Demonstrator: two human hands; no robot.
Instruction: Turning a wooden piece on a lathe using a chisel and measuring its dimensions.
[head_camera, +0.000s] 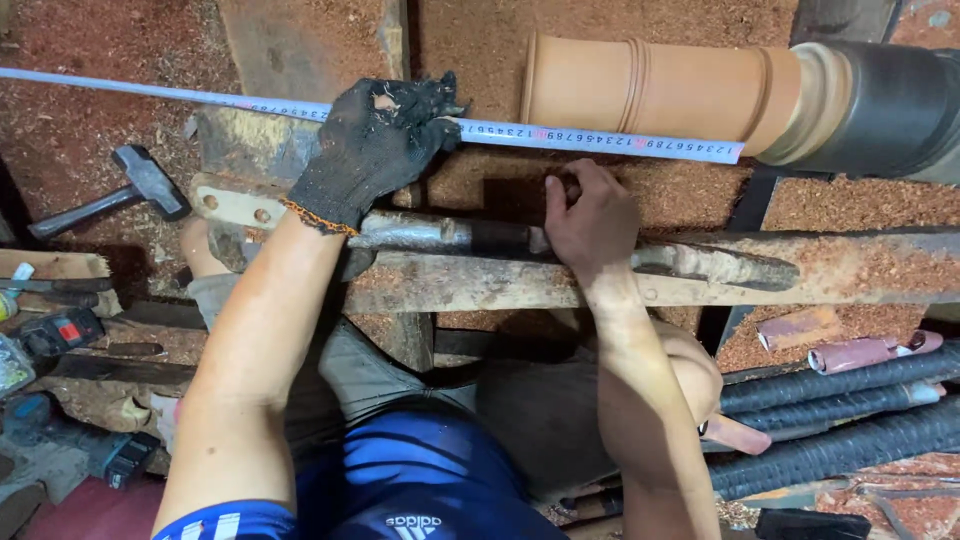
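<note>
Here, my left hand (372, 150), in a black work glove, has its fingers pressed together on a measuring tape (560, 135), pinning it flat just left of the turned wooden cylinder (650, 90). The tape runs from the far left edge across to the cylinder's lower side, ending by its dark collar. My right hand (592, 225) is bare, fingers curled onto a long-handled chisel (480, 237) lying along the rusty tool rest (850, 270) (the fingertips are hidden, so I cannot tell how tight the grip is). Sawdust covers everything. A hammer (120, 195) lies at left; black ribbed hoses (840, 420) lie at lower right.
</note>
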